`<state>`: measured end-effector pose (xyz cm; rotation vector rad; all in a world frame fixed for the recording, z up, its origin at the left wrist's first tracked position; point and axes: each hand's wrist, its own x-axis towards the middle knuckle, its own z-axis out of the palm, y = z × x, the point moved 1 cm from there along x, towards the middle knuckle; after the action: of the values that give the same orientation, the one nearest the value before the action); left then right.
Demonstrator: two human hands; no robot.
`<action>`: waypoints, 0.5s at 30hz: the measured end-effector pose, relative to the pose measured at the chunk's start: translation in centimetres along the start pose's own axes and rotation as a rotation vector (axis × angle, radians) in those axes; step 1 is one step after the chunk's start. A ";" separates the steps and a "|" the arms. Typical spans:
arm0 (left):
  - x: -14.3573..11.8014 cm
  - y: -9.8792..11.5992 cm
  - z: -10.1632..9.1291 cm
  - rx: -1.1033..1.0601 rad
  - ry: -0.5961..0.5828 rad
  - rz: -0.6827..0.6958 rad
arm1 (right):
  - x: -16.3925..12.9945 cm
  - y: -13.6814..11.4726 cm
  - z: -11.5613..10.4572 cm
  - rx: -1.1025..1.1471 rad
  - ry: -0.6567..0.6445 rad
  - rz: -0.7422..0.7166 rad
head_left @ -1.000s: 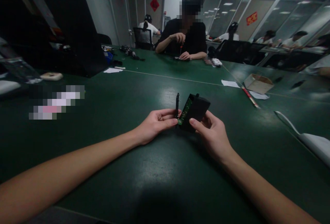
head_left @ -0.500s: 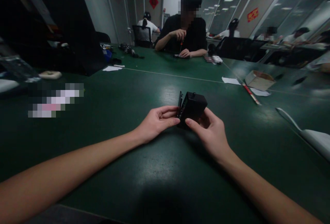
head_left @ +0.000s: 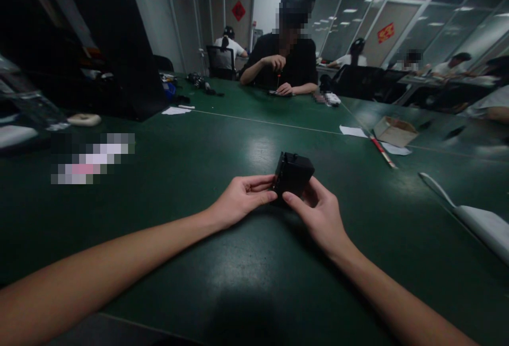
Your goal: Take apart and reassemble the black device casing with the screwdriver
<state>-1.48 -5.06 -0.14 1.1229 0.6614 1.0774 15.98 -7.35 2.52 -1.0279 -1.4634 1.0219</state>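
Note:
A small black box-shaped device (head_left: 296, 173) is between my two hands, just above or on the green table (head_left: 246, 245); I cannot tell which. A thin black panel (head_left: 280, 166) lies against its left side, nearly flush with the body. My left hand (head_left: 244, 197) grips the panel side, thumb in front and fingers behind. Around the right side of the body curls my right hand (head_left: 320, 210), its thumb pressed on the near face. The fingers behind the device are partly hidden. A short knob or tab stands on its top.
Across the table a person (head_left: 278, 59) works with a screwdriver on a small item. To the right are an open cardboard box (head_left: 395, 131), a red-and-white stick (head_left: 384, 152) and a white object with a cable (head_left: 483, 226). A large black panel (head_left: 115, 43) rises at the left.
The thin panel stood apart from the device at an angle; now it sits almost closed against the body. Both hands keep their hold, and the view has shifted slightly.

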 end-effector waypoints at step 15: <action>-0.8 0.2 0.7 0.066 -0.131 0.092 | -0.5 0.2 0.4 0.014 -0.174 0.033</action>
<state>-1.23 -6.06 0.26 1.2801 0.5497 1.0554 15.63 -7.79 2.15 -0.9757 -1.5816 1.1671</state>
